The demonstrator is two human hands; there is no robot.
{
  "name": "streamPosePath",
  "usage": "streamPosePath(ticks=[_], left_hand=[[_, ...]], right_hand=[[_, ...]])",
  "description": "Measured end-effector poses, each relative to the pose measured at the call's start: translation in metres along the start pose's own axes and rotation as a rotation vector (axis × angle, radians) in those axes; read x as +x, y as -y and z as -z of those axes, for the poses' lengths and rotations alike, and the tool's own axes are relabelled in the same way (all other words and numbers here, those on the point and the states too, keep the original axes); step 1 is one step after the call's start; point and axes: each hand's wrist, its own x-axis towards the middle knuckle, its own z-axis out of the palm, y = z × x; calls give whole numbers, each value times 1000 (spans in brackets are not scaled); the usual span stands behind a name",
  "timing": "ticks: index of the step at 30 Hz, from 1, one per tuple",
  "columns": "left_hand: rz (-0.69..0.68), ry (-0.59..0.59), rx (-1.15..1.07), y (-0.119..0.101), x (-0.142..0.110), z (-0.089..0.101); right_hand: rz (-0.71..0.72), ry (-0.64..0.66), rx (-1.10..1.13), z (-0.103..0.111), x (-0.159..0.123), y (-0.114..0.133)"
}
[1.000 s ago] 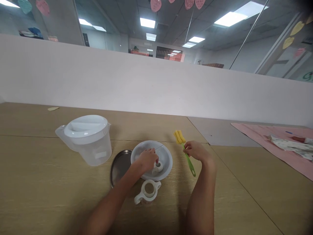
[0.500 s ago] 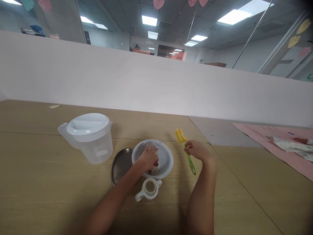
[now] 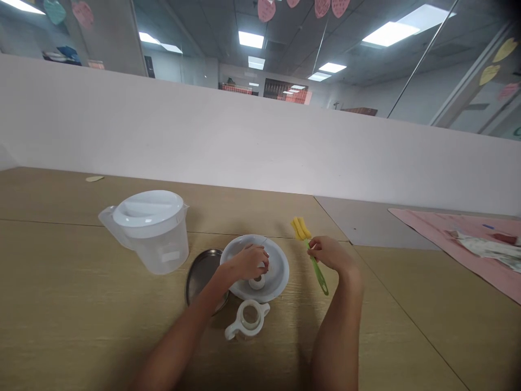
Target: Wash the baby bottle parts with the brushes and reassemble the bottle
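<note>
My right hand (image 3: 330, 253) pinches the green handle of a sponge brush (image 3: 318, 274) above the table, its yellow sponge head (image 3: 300, 228) pointing up and away. Over a white bowl (image 3: 281, 271) is my left hand (image 3: 251, 260), fingers curled down and closed. What they hold, if anything, is too small to make out. Just below those fingers, a small white ring-shaped piece (image 3: 256, 283) sits in the bowl. In front of the bowl stands a clear baby bottle with a white two-handled collar (image 3: 249, 319), its top uncovered.
A round metal tray (image 3: 199, 277) lies left of the bowl, partly behind my left forearm. Farther left stands a lidded translucent pitcher (image 3: 157, 247). A pink cloth (image 3: 427, 220) with items on it lies at the right. A low white wall (image 3: 260, 141) runs along the back.
My left hand has lifted slightly and its fingers have curled, showing more of the white ring-shaped piece. My right hand keeps its hold on the brush, nearly still. The view has tilted a little.
</note>
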Motion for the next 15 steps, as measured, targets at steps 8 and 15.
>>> streamPosePath(ticks=[8, 15], left_hand=[[1, -62, -104, -9, -7, 31], [4, -139, -448, -21, -16, 54]], right_hand=[[51, -132, 129, 3, -10, 6], [266, -189, 295, 11, -30, 28]])
